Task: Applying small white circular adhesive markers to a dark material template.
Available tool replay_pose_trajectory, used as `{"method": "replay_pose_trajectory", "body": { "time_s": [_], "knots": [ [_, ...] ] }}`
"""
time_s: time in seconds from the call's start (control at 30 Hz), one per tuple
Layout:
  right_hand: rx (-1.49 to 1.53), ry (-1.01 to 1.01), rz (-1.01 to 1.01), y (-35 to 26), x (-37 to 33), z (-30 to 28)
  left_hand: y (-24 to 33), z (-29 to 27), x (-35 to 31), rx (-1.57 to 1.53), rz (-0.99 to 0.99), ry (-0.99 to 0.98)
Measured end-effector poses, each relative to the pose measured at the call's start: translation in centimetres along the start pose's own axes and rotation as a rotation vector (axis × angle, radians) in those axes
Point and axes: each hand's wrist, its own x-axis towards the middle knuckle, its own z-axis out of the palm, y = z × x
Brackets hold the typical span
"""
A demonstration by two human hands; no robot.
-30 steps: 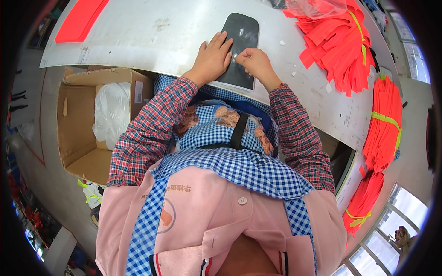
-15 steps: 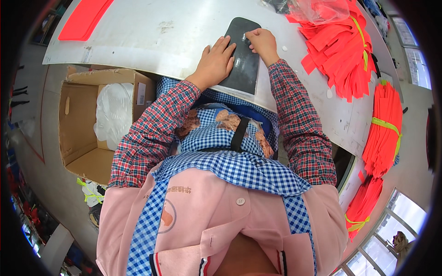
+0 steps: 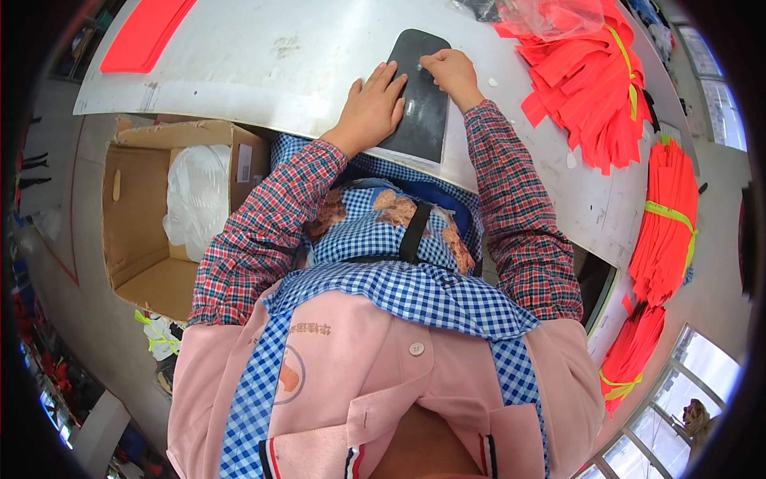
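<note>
A dark, flat panel with two rounded far corners [image 3: 421, 120] lies on the white table, its near end by the front edge. My left hand [image 3: 369, 108] rests flat on the panel's left side, fingers spread, the palm partly on the table. Over the panel's far right part, my right hand [image 3: 453, 76] is closed, thumb and forefinger pinched together at its surface. Whatever sits in that pinch, if anything, is too small to make out. Small pale shiny marks show on the panel between the hands.
Bundled red strips [image 3: 586, 96] tied with yellow bands lie on the white table [image 3: 263, 76] at right, under clear plastic film [image 3: 558, 17]. More red bundles [image 3: 666, 215] hang along the right edge. A red stack [image 3: 148, 32] lies far left. Below stands an open cardboard box [image 3: 132, 215] holding a white plastic bag [image 3: 195, 195].
My right hand has shifted slightly left across the panel, still pinched. My left hand stays in place on the panel.
</note>
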Motion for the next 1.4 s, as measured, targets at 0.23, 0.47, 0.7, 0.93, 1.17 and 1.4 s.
{"method": "replay_pose_trajectory", "body": {
  "time_s": [0.23, 0.47, 0.7, 0.93, 1.17, 1.4],
  "knots": [
    [0.04, 0.164, -0.049, 1.6, 0.5, 1.0, 0.2, 0.2, 0.2, -0.008, -0.009, -0.026],
    [0.191, 0.092, 0.006, 1.5, -1.2, -0.2, 0.1, 0.1, 0.3, -0.03, -0.034, -0.04],
    [0.203, 0.283, -0.063, 2.0, -5.8, 1.4, -0.4, 0.3, 0.2, -0.055, 0.0, -0.007],
    [0.284, 0.42, -0.215, 0.3, -7.9, 0.7, -0.2, -0.1, 0.3, -0.106, 0.041, 0.059],
    [0.506, 0.002, -0.149, 2.2, -9.7, 1.4, 0.2, -0.9, 0.2, -0.203, 0.039, 0.115],
    [0.522, 0.39, -0.145, 4.1, -9.2, -0.9, 1.3, -3.6, -0.2, -0.518, -0.222, 0.237]
  ]
}}
